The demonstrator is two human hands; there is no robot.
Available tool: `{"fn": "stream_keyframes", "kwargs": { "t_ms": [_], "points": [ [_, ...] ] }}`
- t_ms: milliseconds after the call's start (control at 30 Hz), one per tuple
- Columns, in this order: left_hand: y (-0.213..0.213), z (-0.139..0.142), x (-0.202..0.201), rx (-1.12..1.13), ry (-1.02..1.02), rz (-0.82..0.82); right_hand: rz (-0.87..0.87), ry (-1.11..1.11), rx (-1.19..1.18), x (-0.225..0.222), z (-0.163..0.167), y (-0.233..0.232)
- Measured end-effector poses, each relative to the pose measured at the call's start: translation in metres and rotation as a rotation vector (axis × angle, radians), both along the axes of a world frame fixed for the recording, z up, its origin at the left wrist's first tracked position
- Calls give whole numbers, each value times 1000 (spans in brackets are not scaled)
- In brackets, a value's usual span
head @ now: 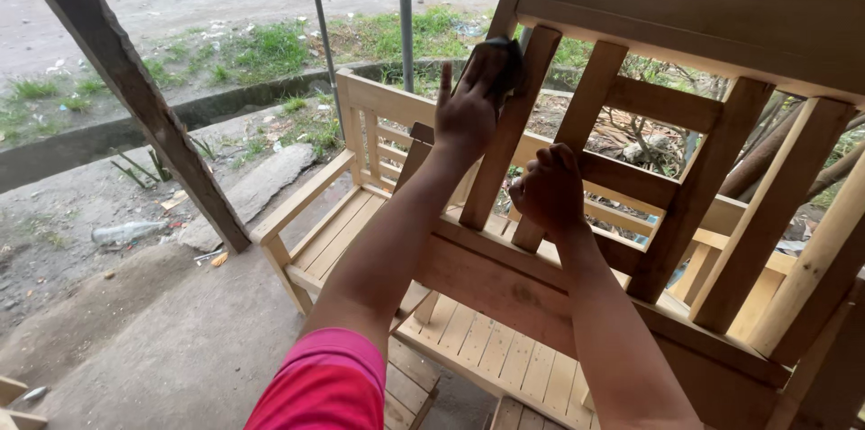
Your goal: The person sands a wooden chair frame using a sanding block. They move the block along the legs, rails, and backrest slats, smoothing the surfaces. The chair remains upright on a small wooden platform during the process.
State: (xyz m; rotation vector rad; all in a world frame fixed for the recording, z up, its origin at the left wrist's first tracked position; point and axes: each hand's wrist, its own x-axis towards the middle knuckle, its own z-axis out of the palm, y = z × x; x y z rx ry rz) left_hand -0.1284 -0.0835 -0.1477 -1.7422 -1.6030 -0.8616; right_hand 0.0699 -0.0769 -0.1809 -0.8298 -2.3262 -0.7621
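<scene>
While two hands grip, four slats show: left hand [464, 110], right hand [548, 189], slats [590, 92].

Upturned bare-wood slatted chair frame [685, 151] up front; second pale slatted wooden chair [351, 205] behind-left, on concrete floor [162, 340].

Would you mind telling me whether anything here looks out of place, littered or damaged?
A clear plastic bottle lies on its side on the bare ground at left, with small scraps near the leaning post. The wooden chair frame under the left hand and right hand shows no visible damage.
</scene>
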Motion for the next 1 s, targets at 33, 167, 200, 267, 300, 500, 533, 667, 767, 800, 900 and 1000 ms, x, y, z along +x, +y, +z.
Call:
{"fn": "stream_keyframes", "kwargs": {
  "t_ms": [33,167,200,267,300,500,533,667,767,800,900,1000],
  "points": [
    [-5,-1,-1,-8,-8,-22,-21,-5,-32,0,0,0],
    [-97,-20,1,15,170,8,85,52,-48,1,-3,-3],
    [-120,-31,0,-81,181,17,109,81,-7,0,-4,-4],
    [-134,-41,-3,-72,131,-25,146,148,79,-1,-6,-7],
    [-128,-40,-5,-76,99,-49,134,143,58,-1,-7,-9],
    [19,61,-10,-97,106,2,134,147,13,-1,-6,-11],
    [22,71,-11,-94,99,-37,142,147,10,-1,-7,-12],
    [-15,31,-26,-55,95,-228,139,145,32,0,-6,-12],
    [-90,-34,-31,-101,213,-178,132,135,17,1,-7,-12],
    [-114,-57,-31,-124,205,-162,133,137,8,1,-9,-13],
    [-144,-90,-36,-202,203,-155,112,146,7,0,-18,-17],
    [-115,-75,-44,-3,316,-129,57,164,20,-5,-32,-23]
  ]
}}
